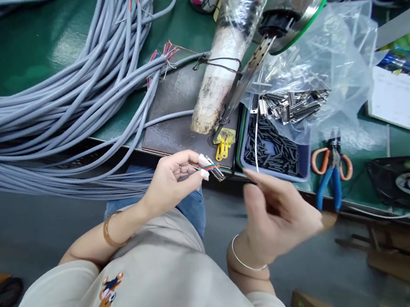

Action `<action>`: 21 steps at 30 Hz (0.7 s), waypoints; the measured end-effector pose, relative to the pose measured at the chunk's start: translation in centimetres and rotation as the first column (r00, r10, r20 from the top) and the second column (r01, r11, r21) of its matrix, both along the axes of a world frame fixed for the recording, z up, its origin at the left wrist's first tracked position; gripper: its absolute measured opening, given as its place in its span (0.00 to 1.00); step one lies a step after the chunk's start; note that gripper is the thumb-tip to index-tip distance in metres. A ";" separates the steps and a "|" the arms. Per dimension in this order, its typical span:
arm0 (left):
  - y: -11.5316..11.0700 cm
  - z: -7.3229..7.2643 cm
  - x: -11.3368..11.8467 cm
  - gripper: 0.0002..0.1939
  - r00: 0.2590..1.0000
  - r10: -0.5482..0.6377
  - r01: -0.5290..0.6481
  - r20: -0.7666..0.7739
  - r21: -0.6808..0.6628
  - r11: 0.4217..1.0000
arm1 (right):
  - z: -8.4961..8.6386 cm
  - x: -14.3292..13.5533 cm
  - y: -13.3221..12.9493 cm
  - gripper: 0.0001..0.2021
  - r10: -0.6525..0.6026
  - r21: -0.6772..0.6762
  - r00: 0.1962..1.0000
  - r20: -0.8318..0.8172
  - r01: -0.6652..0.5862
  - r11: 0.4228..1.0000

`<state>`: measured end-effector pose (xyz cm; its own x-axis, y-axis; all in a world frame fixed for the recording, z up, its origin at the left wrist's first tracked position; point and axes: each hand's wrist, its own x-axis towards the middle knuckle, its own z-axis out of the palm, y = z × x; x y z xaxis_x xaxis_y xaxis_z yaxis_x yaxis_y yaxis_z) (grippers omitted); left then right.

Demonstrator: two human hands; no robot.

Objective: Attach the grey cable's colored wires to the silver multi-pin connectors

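Observation:
My left hand (176, 177) is closed over the bench's front edge, with white coverings on the thumb and a fingertip. It pinches a metal multi-pin connector (216, 173), and thin red and green wires (211, 166) lie across it. To the right, my right hand (278, 209) is raised in front of the bench and blurred, its fingers partly curled. A thin white strand (256, 141) runs down behind its index finger; whether the hand touches it I cannot tell. Above the connector, a yellow clip-like piece (222, 148) lies on a dark board (167, 98).
Grey cables (70, 105) cover the left side. A wrapped white tube (213, 77) and a metal arm hang over the board. A blue tray (305, 165) holds small black pieces beneath a plastic bag (348, 64) of connectors. Orange-and-blue-handled cutters (330, 167) lie to the right.

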<state>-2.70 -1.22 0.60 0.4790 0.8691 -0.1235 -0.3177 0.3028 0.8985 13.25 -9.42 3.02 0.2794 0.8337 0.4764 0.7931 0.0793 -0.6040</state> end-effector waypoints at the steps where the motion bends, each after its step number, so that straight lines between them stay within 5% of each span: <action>1: 0.0 0.0 0.0 0.07 1.000 0.001 -0.001 -0.002 0.011 1.000 | -0.1 -0.1 0.1 0.09 0.025 -0.044 0.999 -0.029 -0.027 0.999; 5: -0.2 -0.3 0.0 0.07 1.000 0.023 -0.023 0.000 0.063 0.998 | -1.1 -0.3 1.4 0.10 0.137 -0.050 0.986 -0.097 -0.142 0.989; 21: -0.3 -1.2 0.7 0.09 0.994 0.108 -0.108 -0.022 -0.008 0.994 | -2.0 -1.1 1.6 0.21 0.197 0.033 0.904 0.379 -0.226 0.974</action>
<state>-2.03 -1.53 -0.63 0.3798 0.9142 -0.1412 -0.3297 0.2764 0.9027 12.12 -7.79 1.04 -0.1083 0.8117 0.5739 0.9179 0.3034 -0.2559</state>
